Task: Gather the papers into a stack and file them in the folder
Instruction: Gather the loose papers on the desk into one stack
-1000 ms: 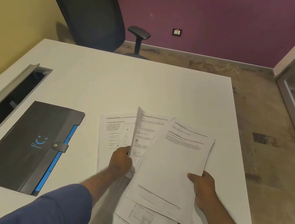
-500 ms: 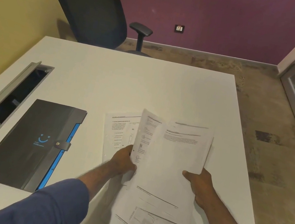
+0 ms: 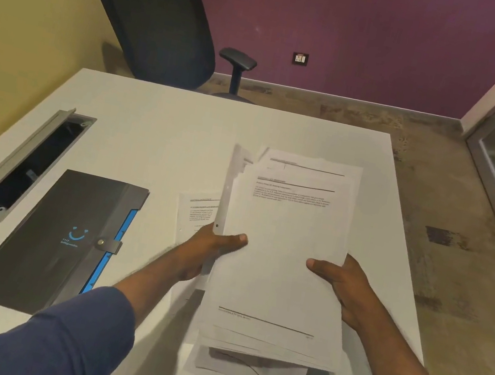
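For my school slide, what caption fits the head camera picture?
Two hands hold a stack of papers above a white table, beside a closed folder.

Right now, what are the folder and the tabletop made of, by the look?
Folder: looks like matte dark-grey plastic, stiff and flat, with blue edge tabs and a metal-looking snap on the strap. Tabletop: smooth matte white, probably laminate; no grain shows, core unseen.

Print on papers (image 3: 279,259) illegible
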